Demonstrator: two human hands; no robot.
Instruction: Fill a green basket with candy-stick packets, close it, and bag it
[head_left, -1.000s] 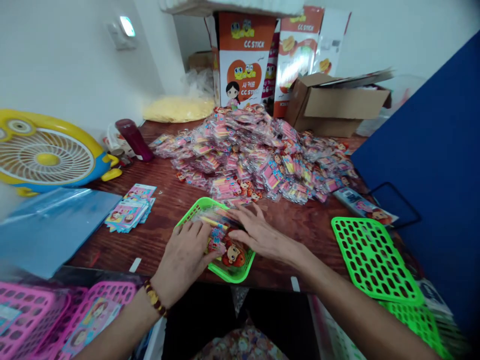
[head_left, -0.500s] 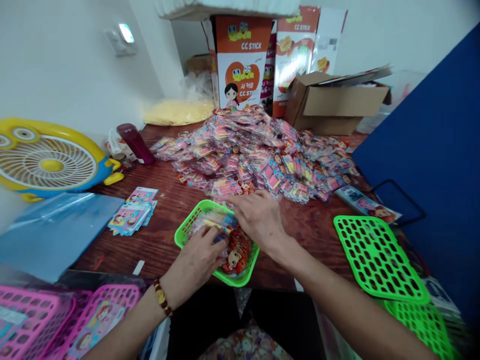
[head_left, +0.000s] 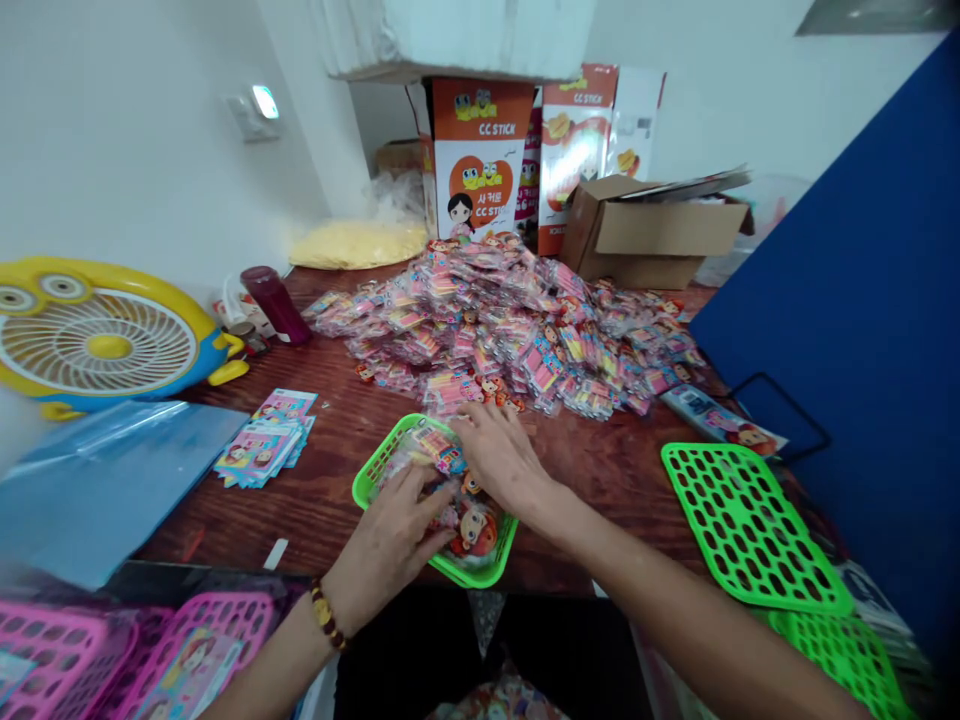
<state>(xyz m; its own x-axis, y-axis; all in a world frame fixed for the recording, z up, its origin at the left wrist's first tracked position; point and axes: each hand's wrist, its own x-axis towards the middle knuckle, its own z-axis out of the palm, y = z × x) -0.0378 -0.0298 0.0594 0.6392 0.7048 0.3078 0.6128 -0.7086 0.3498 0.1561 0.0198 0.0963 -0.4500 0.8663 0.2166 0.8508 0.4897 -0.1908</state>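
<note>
A small green plastic basket point(head_left: 480, 577) sits near the table's front edge, filled with clear-wrapped packets. One packet point(head_left: 474, 528) shows a red-haired cartoon figure; another packet point(head_left: 439, 445) at the far side has yellow and blue print. My left hand point(head_left: 401, 530), a beaded bracelet at its wrist, rests over the near left of the contents with its fingers apart on the wrappers. Over the far right rim lies my right hand point(head_left: 501, 455), fingers stretched across the packets and their tips partly hidden. Neither hand is closed round a packet.
Beyond the basket spreads a large heap of wrapped packets point(head_left: 510, 330). Printed cards point(head_left: 266, 440), a blue plastic sheet point(head_left: 127, 480) and a yellow fan point(head_left: 105, 335) are at left. Green lattice lids point(head_left: 754, 525) lie right; pink baskets point(head_left: 225, 620) stand front left. A blue panel point(head_left: 847, 300) borders the right.
My right hand has shifted slightly down onto the contents, and the yellow and blue packet shows more fully. My left hand has barely moved over the packets. The camera view has tilted up a little.
</note>
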